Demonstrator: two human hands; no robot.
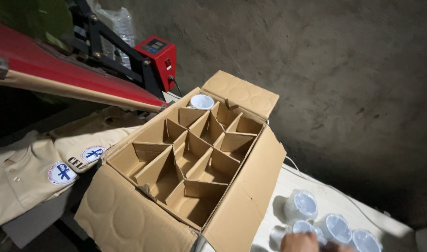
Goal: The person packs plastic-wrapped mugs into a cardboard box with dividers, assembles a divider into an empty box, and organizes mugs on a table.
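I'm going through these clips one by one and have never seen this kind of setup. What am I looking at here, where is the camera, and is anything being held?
There is one picture, taken from a camera worn on a person's head and looking down at their work area. No robot is involved, only bare hands. Just the top of one hand shows at the bottom edge, resting at a group of white mugs wrapped in clear plastic on a pale tabletop. Which hand it is, and whether its grip is closed on a mug, cannot be told.

In the middle stands an open cardboard box with cardboard dividers forming compartments. One white mug sits in the far corner compartment; the compartments whose bottoms show hold nothing. To the left lie beige shirts with round badges, and behind them a red press machine with a small control box.
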